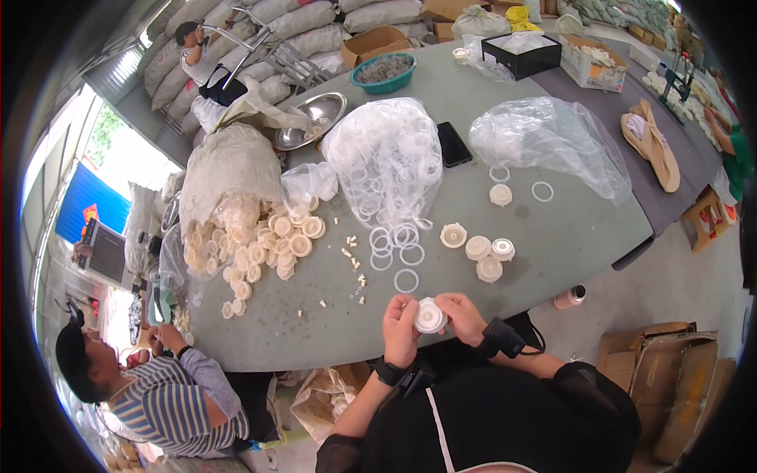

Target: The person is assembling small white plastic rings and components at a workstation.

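Observation:
Close to my body, at the table's near edge, both hands grip a round white plastic cap (430, 317) with a raised centre. My left hand (400, 325) is closed on its left side and my right hand (464, 317) pinches its right side. Just beyond my fingers lies a clear ring (406, 281), with several more rings (382, 247) behind it, spilling from a plastic bag of rings (386, 158). Further right on the table sit a few cream caps (478, 247), one of them with a whiter centre. Small cream plugs (354, 263) are scattered left of the rings.
A sack (229, 169) spills a heap of cream caps (272, 248) at the left. Beyond are a metal bowl (322, 110), a teal basket (384, 76), a black phone (453, 145) and a clear bag (544, 134). A person in stripes (169, 402) works at the left edge.

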Motion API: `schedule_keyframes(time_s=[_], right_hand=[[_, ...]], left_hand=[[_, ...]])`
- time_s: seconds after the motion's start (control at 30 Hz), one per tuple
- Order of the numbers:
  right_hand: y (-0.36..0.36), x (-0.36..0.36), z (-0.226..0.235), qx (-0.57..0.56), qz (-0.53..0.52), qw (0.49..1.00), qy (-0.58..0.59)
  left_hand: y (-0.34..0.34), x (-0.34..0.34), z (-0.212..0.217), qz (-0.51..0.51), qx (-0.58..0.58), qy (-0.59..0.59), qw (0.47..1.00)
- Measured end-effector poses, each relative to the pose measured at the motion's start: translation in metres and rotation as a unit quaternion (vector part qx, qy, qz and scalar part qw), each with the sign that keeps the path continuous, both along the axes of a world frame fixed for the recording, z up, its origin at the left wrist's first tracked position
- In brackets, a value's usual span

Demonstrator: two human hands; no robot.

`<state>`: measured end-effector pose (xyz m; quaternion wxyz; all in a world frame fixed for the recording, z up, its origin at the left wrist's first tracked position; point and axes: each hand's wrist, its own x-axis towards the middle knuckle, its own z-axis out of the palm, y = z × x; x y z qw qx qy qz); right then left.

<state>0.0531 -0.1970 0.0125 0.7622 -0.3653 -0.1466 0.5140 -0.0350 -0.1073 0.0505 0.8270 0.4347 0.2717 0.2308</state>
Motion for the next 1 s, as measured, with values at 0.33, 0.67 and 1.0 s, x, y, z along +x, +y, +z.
schedule_keyframes(time_s=[0.33,0.67,1.0], right_hand=[[0.002,-0.002,0.012,-0.059,0.041,0.995,-0.069],[0.005,0.004,-0.011,-0.024,-0.048,0.998,0.035],[0.002,0.007,-0.001,-0.008,-0.034,0.998,0.061]], left_hand=[[0.013,-0.008,-0.023,-0.025,0.024,-0.036,0.999],[0.015,-0.008,-0.013,-0.109,-0.006,-0.079,0.991],[0.002,-0.007,-0.009,-0.116,0.061,-0.117,0.984]])
